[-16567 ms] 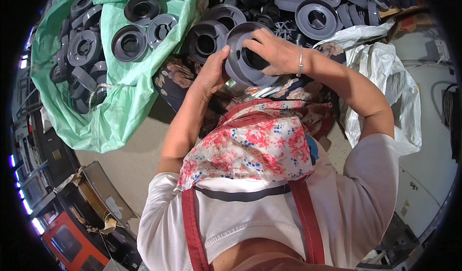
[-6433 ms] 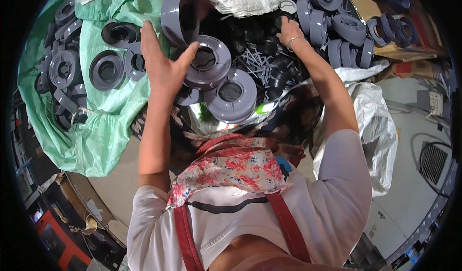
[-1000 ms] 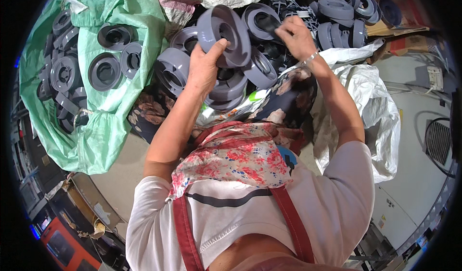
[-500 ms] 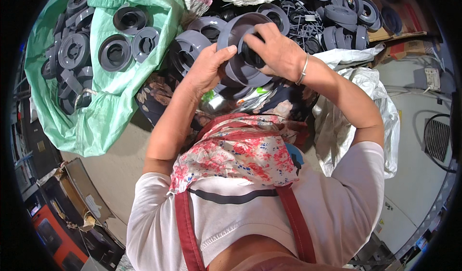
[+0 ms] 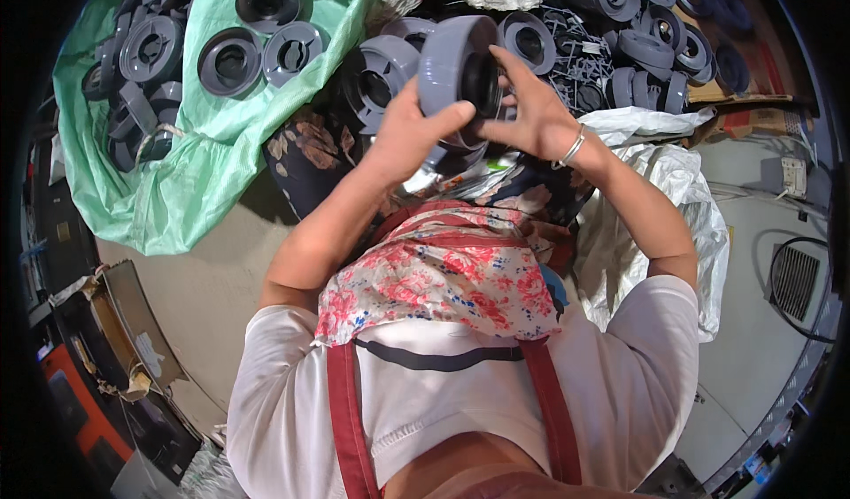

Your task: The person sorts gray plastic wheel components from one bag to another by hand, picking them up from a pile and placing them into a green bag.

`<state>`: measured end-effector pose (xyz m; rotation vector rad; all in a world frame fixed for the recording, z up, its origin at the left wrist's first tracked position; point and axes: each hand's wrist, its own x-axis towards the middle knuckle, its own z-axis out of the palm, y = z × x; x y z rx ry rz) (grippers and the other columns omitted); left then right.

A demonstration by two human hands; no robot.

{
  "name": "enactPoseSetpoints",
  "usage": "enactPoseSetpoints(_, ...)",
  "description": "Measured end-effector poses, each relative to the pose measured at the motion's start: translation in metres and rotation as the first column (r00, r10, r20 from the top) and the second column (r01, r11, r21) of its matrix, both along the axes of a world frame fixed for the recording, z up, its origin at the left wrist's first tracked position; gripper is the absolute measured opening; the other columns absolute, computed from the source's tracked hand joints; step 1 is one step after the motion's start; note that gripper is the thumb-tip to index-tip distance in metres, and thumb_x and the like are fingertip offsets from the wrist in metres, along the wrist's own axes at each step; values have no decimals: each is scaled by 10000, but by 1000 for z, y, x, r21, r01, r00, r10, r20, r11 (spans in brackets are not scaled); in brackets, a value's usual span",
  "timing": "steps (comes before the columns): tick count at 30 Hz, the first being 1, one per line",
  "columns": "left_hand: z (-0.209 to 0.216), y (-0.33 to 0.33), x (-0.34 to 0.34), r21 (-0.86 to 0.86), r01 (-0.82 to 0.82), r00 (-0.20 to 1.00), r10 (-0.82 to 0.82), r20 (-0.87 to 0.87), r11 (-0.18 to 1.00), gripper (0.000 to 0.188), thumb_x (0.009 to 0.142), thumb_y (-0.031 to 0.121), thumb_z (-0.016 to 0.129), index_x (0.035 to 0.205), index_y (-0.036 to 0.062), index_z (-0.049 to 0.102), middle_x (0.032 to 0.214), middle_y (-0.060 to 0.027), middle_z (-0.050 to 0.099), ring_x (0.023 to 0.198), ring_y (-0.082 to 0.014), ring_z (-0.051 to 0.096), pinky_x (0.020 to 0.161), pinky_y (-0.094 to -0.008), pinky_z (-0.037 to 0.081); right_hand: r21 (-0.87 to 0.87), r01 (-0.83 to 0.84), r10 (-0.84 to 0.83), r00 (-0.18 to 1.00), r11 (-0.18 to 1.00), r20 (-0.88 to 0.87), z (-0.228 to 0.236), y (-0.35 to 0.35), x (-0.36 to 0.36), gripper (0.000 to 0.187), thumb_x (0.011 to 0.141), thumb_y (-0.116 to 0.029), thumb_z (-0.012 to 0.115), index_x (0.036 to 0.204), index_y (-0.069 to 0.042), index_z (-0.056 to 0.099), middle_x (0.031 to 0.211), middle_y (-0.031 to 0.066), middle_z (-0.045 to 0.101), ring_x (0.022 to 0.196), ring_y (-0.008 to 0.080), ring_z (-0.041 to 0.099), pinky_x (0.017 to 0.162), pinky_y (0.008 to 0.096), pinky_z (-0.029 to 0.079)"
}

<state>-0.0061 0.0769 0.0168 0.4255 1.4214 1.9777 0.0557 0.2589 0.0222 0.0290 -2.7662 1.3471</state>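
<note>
Above my lap, my left hand (image 5: 409,138) grips a large grey plastic ring-shaped part (image 5: 440,67), thumb along its near edge. The part is tilted on its side, its opening turned toward the right. A black ring (image 5: 481,85) sits at that opening. My right hand (image 5: 542,114) curves around the black ring, index finger at its far side and thumb at its near side; some of the fingertips are hidden behind it. Just left of the held part, more grey ring parts (image 5: 376,78) lie close to my left hand.
A green woven sack (image 5: 208,193) with several grey ring parts is at the left. Thin dark plastic pieces (image 5: 567,56) and more grey rings (image 5: 645,49) are heaped at the far right. A white sack (image 5: 660,189) hangs beside my right forearm, near a cardboard box (image 5: 753,120).
The grey part has been turned so its outer wall faces left and its opening right. My right hand has shifted from over the top to the right side, fingers spread wider. The view has shifted slightly.
</note>
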Motion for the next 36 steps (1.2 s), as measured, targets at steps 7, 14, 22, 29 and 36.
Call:
enactPoseSetpoints(7, -2, -58, -14, -109, -282, 329, -11, -944, 953, 855, 688, 88, 712, 1349, -87, 199, 1325, -264, 343, 1187, -336, 416, 967, -375, 343, -610, 324, -31, 898, 723, 440, -53, 24, -38, 776, 840, -633, 378, 1101, 87, 499, 923, 187, 596, 784, 226, 611, 625, 292, 514)
enactPoseSetpoints(14, -72, -86, -8, -374, -321, 438, -213, -873, 870, 520, 789, 120, 627, 1259, 12, 433, 1368, -179, 334, 1296, -331, 265, 1027, -390, 269, -456, 474, -161, 805, 753, 571, -121, 21, -139, 898, 789, -699, 373, 1218, 86, 448, 1229, 197, 497, 1140, 269, 456, 952, 361, 333)
enactPoseSetpoints(22, -109, -88, -30, -511, -739, 671, 403, -623, 439, 634, 652, 263, 724, 1063, -145, 466, 1017, -239, 507, 971, -324, 502, 839, -383, 400, -707, 544, 23, 785, 453, 619, -188, 20, -161, 644, 707, -371, 708, 1143, 66, 526, 1190, 171, 512, 1104, 242, 476, 947, 368, 345)
enactPoseSetpoints(29, -158, -111, -83, -216, -314, 729, 380, 569, 925, 457, 827, 347, 572, 1097, -21, 543, 1076, -127, 574, 986, -229, 556, 860, -370, 452, -688, 552, -33, 790, 470, 612, -210, 13, -164, 556, 707, -321, 708, 1117, 21, 552, 1078, 134, 583, 888, 251, 591, 818, 368, 459)
enactPoseSetpoints(36, -164, -101, -82, -66, -258, 751, 243, 614, 964, 393, 860, 329, 495, 1109, 31, 553, 1103, -98, 572, 1018, -198, 546, 861, -352, 459, -775, 582, 58, 789, 244, 611, -151, -9, -143, 421, 758, -287, 649, 1061, -3, 576, 1019, 122, 619, 914, 244, 598, 834, 385, 469)
